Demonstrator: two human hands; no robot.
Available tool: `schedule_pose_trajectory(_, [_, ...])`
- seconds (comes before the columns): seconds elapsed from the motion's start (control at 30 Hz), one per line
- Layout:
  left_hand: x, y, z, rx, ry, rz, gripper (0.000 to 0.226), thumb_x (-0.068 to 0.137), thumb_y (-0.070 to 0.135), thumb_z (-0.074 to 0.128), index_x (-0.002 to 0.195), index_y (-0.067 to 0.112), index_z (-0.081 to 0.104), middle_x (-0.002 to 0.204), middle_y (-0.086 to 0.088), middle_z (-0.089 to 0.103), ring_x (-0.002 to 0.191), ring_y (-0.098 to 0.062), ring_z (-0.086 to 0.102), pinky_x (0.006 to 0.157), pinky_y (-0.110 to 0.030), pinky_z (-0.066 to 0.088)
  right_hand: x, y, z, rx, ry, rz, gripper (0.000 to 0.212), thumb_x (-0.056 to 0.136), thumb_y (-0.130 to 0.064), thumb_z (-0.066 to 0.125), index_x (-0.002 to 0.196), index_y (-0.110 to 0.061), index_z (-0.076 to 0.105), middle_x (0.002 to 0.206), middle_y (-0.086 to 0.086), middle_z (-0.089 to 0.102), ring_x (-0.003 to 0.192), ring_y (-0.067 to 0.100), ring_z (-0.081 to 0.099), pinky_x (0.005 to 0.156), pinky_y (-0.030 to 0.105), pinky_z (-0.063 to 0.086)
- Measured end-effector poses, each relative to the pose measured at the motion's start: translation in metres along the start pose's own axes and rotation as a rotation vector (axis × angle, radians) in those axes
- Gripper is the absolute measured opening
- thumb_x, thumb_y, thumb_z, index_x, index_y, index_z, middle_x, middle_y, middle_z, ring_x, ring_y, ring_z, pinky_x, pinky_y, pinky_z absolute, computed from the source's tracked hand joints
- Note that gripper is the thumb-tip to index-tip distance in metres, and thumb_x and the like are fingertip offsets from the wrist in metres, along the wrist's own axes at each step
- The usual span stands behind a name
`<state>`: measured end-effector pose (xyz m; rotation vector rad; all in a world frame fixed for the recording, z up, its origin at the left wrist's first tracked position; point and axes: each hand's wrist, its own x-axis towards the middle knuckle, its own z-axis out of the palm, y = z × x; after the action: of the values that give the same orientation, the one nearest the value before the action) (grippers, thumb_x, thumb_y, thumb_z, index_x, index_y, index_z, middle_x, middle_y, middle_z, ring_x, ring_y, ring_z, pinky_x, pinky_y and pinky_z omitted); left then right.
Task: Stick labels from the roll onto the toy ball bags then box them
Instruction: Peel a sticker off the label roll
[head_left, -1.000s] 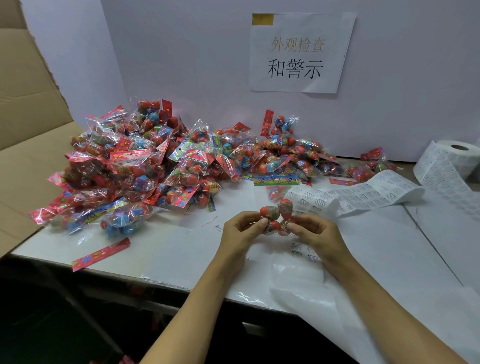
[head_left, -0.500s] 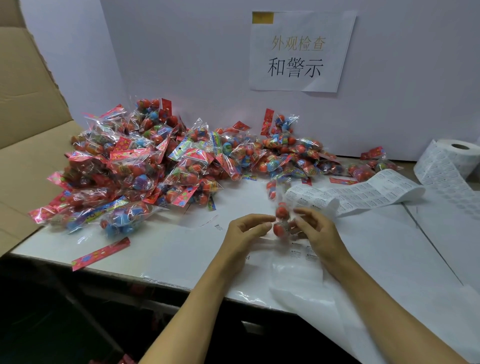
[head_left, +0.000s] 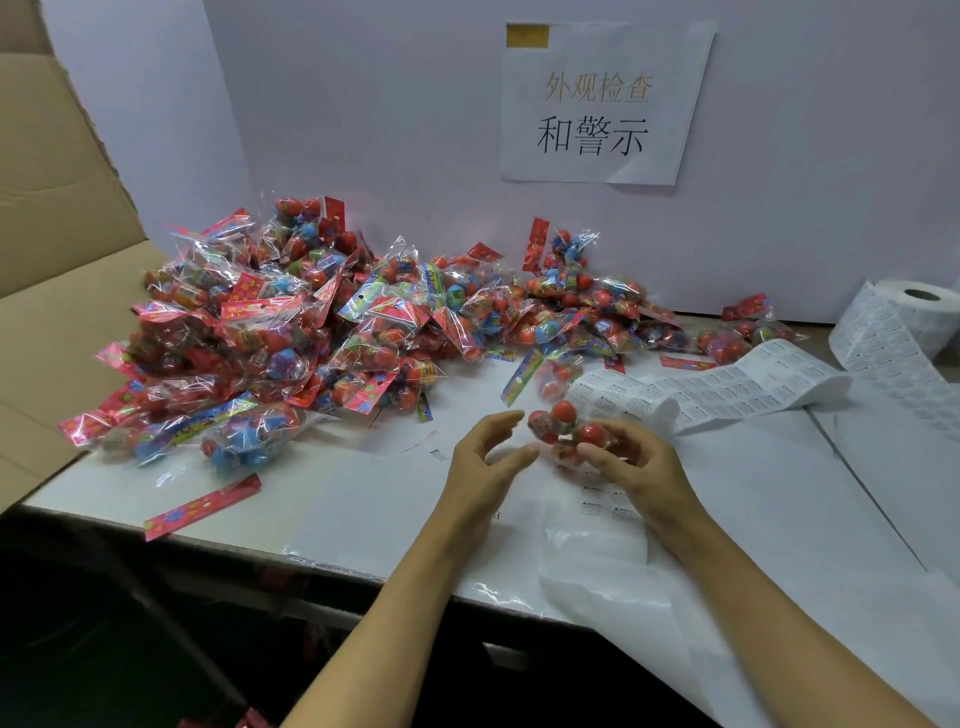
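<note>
Toy ball bag (head_left: 563, 428) under inspection is raised a little above the table (head_left: 779, 519), in front of the person, and is blurred in part. Right hand (head_left: 631, 462) holds it: fingers curled about the lower right of the clear bag, with red balls showing above the fingertips. Left hand (head_left: 485, 454) is close beside the bag with thumb and fingers spread and gently bent; it grips nothing, and contact with the bag cannot be confirmed. Judgement: the bag is held up and turned toward the free hand so that a flat face can be presented for a label.

Label strip (head_left: 727, 387) lies unrolled across the table just behind the hands, running back to the label roll (head_left: 904, 317) at the far right. This places fresh labels within short reach of the right hand. No label can be made out on the held bag.

Pile of bags (head_left: 322, 322) occupies the left and centre of the table, well within the left hand's reach. Cardboard box (head_left: 57, 280) stands open against the table's left edge, just beside the pile, presumably to receive finished bags. One loose red header card (head_left: 202, 506) lies near the front edge.
</note>
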<state>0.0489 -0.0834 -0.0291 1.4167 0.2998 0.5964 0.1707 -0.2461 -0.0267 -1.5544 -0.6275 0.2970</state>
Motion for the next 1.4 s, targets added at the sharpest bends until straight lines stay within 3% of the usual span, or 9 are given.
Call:
schedule_pose_trajectory(0.2, [0.002,-0.004,0.000,-0.057,0.054,-0.082,0.059,0.072,0.030,0.078,0.125,0.035,0.054,0.135,0.002,0.059,0.124,-0.012,0.061,0.100,-0.032,0.054,-0.001,-0.006,0.001,0.218,0.021,0.081,0.031,0.090,0.000,0.069,0.120,-0.007,0.064,0.092,0.013,0.077,0.077,0.020,0.074,0.067,0.021,0.056])
schedule_pose_trajectory(0.43, [0.001,-0.003,0.002,-0.104,-0.036,-0.047,0.046,0.083,0.013,0.079,0.125,0.025,0.066,0.124,-0.006,0.073,0.111,-0.024,0.071,0.091,-0.034,0.059,-0.005,-0.007,0.004,0.156,-0.137,0.080,0.022,0.094,0.000,0.064,0.113,-0.007,0.069,0.087,0.021,0.076,0.077,0.028,0.074,0.070,0.028,0.059])
schedule_pose_trajectory(0.53, [-0.001,0.000,0.000,-0.087,-0.048,0.009,0.044,0.090,0.006,0.075,0.131,0.018,0.066,0.127,-0.004,0.073,0.112,-0.032,0.070,0.096,-0.042,0.058,-0.006,-0.009,0.005,0.126,-0.151,0.054,0.015,0.089,-0.020,0.070,0.101,-0.016,0.077,0.087,0.015,0.077,0.080,0.024,0.074,0.072,0.027,0.058])
schedule_pose_trajectory(0.67, [-0.002,0.003,0.000,-0.059,-0.033,0.021,0.047,0.089,0.004,0.077,0.131,0.023,0.067,0.125,0.002,0.073,0.106,-0.022,0.070,0.091,-0.035,0.058,-0.006,-0.011,0.006,0.073,-0.127,0.067,0.025,0.082,-0.047,0.067,0.094,-0.031,0.082,0.095,0.001,0.079,0.088,0.012,0.074,0.070,0.021,0.057])
schedule_pose_trajectory(0.93, [-0.001,0.002,0.000,-0.032,-0.022,0.018,0.050,0.086,0.003,0.079,0.124,0.034,0.069,0.122,0.008,0.074,0.104,-0.021,0.068,0.087,-0.032,0.059,-0.006,-0.009,0.006,0.041,-0.085,0.063,0.026,0.081,-0.046,0.069,0.087,-0.025,0.083,0.089,0.006,0.078,0.082,0.014,0.072,0.071,0.024,0.058])
schedule_pose_trajectory(1.1, [-0.002,0.002,-0.001,-0.050,-0.061,-0.044,0.093,0.074,0.021,0.085,0.151,0.044,0.041,0.140,0.005,0.059,0.112,-0.018,0.069,0.093,-0.038,0.059,-0.005,-0.009,0.005,0.075,-0.051,0.064,0.023,0.096,-0.025,0.064,0.084,-0.027,0.084,0.086,0.003,0.079,0.078,0.010,0.072,0.064,0.018,0.054])
schedule_pose_trajectory(1.2, [0.000,0.002,-0.002,-0.092,-0.068,-0.139,0.112,0.067,0.015,0.094,0.157,0.033,0.030,0.140,-0.006,0.055,0.110,-0.022,0.071,0.090,-0.048,0.061,-0.005,-0.009,0.004,0.075,-0.047,0.054,0.024,0.098,-0.028,0.062,0.088,-0.024,0.083,0.089,0.003,0.079,0.081,0.009,0.071,0.068,0.020,0.054])
schedule_pose_trajectory(1.3, [0.001,0.003,-0.001,-0.077,-0.134,-0.147,0.086,0.071,0.015,0.092,0.146,0.014,0.051,0.123,-0.016,0.070,0.107,-0.031,0.072,0.081,-0.044,0.063,-0.004,-0.006,0.001,0.070,-0.039,0.060,0.025,0.098,-0.032,0.061,0.092,-0.021,0.082,0.093,0.005,0.079,0.086,0.019,0.070,0.079,0.036,0.053])
schedule_pose_trajectory(1.4, [-0.001,0.004,0.001,-0.044,-0.191,-0.110,0.064,0.079,0.009,0.087,0.135,0.025,0.060,0.110,-0.012,0.076,0.101,-0.027,0.074,0.084,-0.037,0.061,-0.003,-0.004,0.001,0.061,-0.044,0.052,0.025,0.098,-0.033,0.061,0.093,-0.022,0.082,0.094,0.007,0.079,0.089,0.020,0.070,0.080,0.040,0.052])
